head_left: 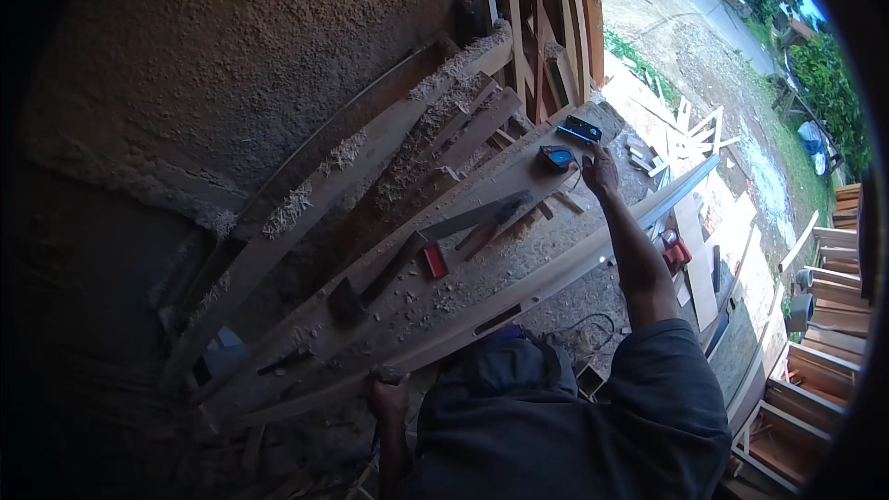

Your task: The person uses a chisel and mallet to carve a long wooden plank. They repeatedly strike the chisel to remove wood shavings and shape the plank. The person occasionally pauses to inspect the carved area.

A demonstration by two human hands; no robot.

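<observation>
My right hand [602, 171] reaches out over the far end of the workbench [505, 176], its fingers apart. Its fingertips are at the near edge of a flat black rectangular device [581, 130]; whether they touch it is unclear. Just left of that hand lies a blue-and-black tape measure [557, 158]. Low in the picture, my left hand [389, 398] is closed at the near edge of a long pale wooden beam [556, 273]. A small dark piece [391, 375] shows at its top, too dim to name. The beam has a dark slot [497, 319] cut in it.
On the bench lie a long dark tool [398, 264], a red rectangular piece [435, 260] and scattered shavings. Shaving-covered boards [347, 153] lean along the rough wall [231, 65]. A red tool [674, 250] sits right of my forearm. Wooden frames [820, 370] stand at far right.
</observation>
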